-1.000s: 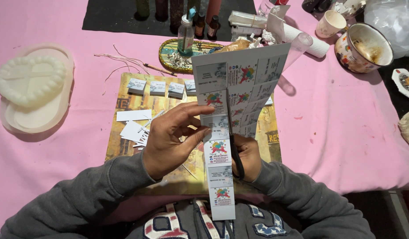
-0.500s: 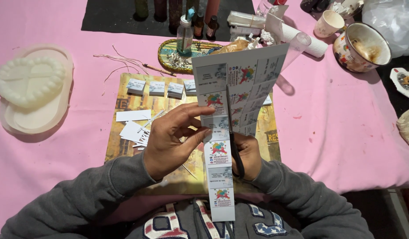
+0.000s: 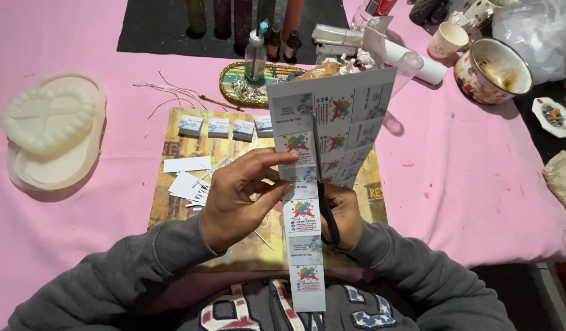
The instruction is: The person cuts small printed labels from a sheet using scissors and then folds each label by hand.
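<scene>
Scissors part a printed sheet [image 3: 344, 116] held upright over a pink table [image 3: 479, 184].

From left: a white heart mould [image 3: 47, 119] sits in its tray; paper scraps [image 3: 188, 178] and four small card stacks [image 3: 225, 127] lie on a yellow mat [image 3: 173, 202]. The left hand [image 3: 240, 199] pinches the strip [image 3: 302, 214] being cut away between thumb and fingers, above the lap. Black scissors [image 3: 323, 184], blades running up through the sheet, sit in the right hand [image 3: 344, 214], curled tight around the handles. Far right stand a paper cup [image 3: 447, 40] and a painted bowl [image 3: 494, 70].
</scene>
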